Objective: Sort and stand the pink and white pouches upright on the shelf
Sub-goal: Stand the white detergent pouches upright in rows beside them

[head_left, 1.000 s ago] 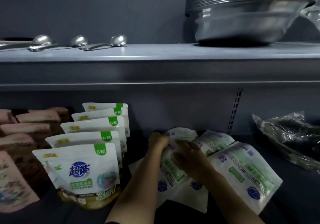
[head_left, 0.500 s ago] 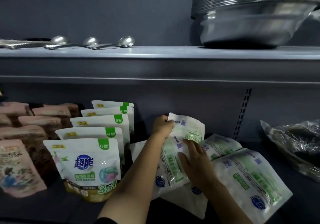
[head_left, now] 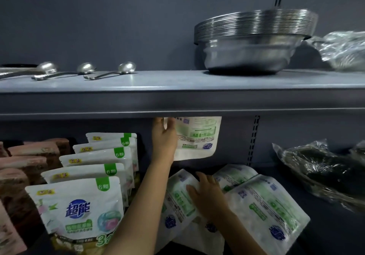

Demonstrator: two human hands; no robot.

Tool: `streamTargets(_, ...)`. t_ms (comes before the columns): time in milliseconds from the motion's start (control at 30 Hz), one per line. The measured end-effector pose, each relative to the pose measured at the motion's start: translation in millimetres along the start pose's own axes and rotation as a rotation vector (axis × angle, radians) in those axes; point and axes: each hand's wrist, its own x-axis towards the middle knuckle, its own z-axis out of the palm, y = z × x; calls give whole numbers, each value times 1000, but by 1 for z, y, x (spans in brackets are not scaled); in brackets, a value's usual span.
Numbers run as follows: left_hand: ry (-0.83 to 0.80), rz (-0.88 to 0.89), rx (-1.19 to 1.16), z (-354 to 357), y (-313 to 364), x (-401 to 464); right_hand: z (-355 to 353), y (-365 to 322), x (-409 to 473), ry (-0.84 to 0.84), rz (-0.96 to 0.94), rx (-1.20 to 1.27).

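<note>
Five white pouches (head_left: 79, 207) stand upright in a row front-to-back on the lower shelf (head_left: 335, 233), just left of the person's left forearm; front one shows blue logo, green "6" tab. Left of that row, pink pouches (head_left: 29, 164) stand in rows too, dim light, count unclear. Left hand (head_left: 165, 138) is raised just under the upper shelf (head_left: 177, 89) edge, fingers & thumb pinching the left edge of one white pouch w/ back label (head_left: 197, 136), held in the air, upright, clear of the lower shelf; its top is hidden behind the upper shelf lip. Below that pouch, right of the standing row, a pile of white pouches lying flat (head_left: 266, 205), overlapping, back labels up, at least three or four. Right hand (head_left: 205, 195) rests on the pile, fingers spread fairly wide and flat on one pouch; can't tell if thumb hooks under. Right of the pile, a crinkled clear plastic bag (head_left: 324, 173) w/ dark contents, what's inside unclear. On the upper shelf: stack of nested steel basins (head_left: 252, 43) above the held pouch, another plastic-wrapped bundle (head_left: 343, 51) just right of the basins, three metal ladles (head_left: 85, 71) lying well left of them.
</note>
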Motion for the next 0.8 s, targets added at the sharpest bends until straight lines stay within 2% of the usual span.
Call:
streamTargets(100, -24, 6, -80, -5, 2, -9, -17, -5, -2, 162, 68, 413)
streamTargets(167, -37, 10, -76, -10, 2, -16, -35, -6, -5, 223, 242, 870)
streamTargets(233, -58, 24, -33, -14, 0, -22, -55, -3, -8, 82, 407, 1396)
streamTargets(300, -67, 71, 13, -18, -2, -29, -73, -4, -11, -151, 406, 1678)
streamTargets(400, -158, 99, 4, -20, -5, -39, -90, 0, -17, -322, 335, 1707)
streamTargets(500, -276, 108, -43, -21, -6, -45, -100, -1, -24, -318, 244, 1682)
streamTargets(600, -290, 118, -62, -25, -11, -49, -102, 6, -23, -281, 184, 1640)
streamTargets(700, -265, -41, -42, -31, -19, -48, -104, 10, -25, -276, 119, 1584)
streamTargets(800, -422, -358, -64, -36, -22, -51, -102, 14, -22, -207, 32, 1501)
